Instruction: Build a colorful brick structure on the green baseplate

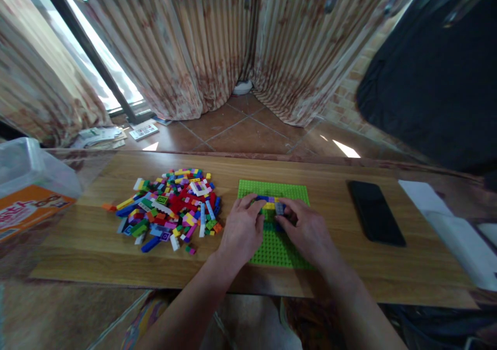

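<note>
On the long brown wooden tabletop (330, 181), multicoloured plastic bricks (174, 205) lie heaped at nine o'clock from the rectangular green plastic baseplate (275, 251), a black rectangular phone (376, 213) at three, with patterned fabric curtains (213, 44) beyond the table at twelve.

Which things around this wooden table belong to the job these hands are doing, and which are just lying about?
In use:
green studded baseplate
coloured bricks between the left hand and right hand
loose brick pile, likely the supply

Lying about:
black phone
white sheets
floor papers
clear tub, though possibly for bricks
</note>
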A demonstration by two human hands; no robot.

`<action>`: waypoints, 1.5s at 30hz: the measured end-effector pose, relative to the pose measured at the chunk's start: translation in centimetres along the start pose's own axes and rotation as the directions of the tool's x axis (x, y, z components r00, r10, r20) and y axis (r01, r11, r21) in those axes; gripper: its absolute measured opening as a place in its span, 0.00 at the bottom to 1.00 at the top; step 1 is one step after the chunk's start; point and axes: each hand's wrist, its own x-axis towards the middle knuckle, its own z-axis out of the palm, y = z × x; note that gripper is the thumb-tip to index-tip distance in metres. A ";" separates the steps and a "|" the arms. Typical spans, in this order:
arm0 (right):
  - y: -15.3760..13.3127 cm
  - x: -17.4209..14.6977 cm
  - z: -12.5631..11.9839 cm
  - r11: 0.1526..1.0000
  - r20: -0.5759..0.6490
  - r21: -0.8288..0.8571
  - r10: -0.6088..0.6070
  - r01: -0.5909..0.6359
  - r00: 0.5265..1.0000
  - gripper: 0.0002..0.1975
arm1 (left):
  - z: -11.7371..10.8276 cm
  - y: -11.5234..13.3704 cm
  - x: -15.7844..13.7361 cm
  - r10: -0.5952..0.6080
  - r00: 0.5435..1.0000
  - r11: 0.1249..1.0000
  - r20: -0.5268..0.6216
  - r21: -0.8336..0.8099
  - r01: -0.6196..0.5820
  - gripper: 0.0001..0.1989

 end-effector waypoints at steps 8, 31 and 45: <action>0.1 0.2 0.0 0.999 -0.013 0.035 0.000 0.001 1.000 0.13 | 0.0 0.7 -0.6 0.059 0.995 0.984 0.081 0.161 -0.071 0.22; 0.4 0.6 -1.6 0.922 -0.061 0.327 0.238 -0.206 0.969 0.16 | 1.0 2.2 -1.2 -0.011 0.993 0.934 0.120 0.357 -0.032 0.26; 0.8 0.5 -1.2 0.974 -0.052 0.211 0.095 -0.082 0.994 0.11 | 1.2 2.0 -1.6 0.021 0.992 0.939 0.125 0.337 -0.062 0.30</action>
